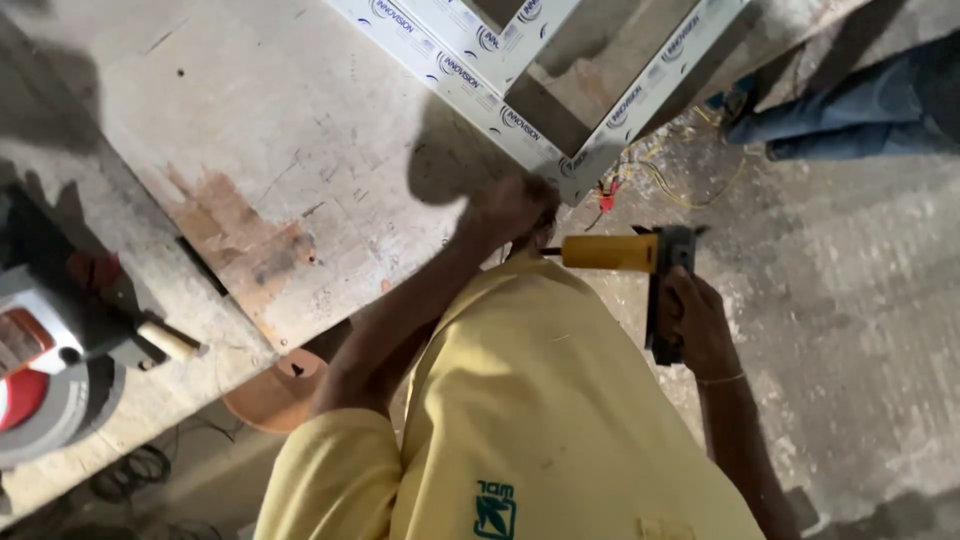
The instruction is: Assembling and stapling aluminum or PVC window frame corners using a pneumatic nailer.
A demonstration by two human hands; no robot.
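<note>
A white window frame (470, 75) with blue printed film lies on a worn plywood bench (250, 150), its corner sticking out over the bench edge. My left hand (510, 208) is at that corner with its fingers curled on it; the hand is blurred. My right hand (698, 325) grips the black handle of a yellow and black power drill (615, 252). The drill is level and its bit points left toward the frame corner and my left hand. My yellow shirt fills the lower middle of the view.
A red and grey mitre saw (40, 380) sits on a bench at the left. An orange round object (275, 395) lies below the bench edge. Yellow wires (690, 175) trail on the concrete floor. Another person's jeans-clad leg (850, 110) is at the top right.
</note>
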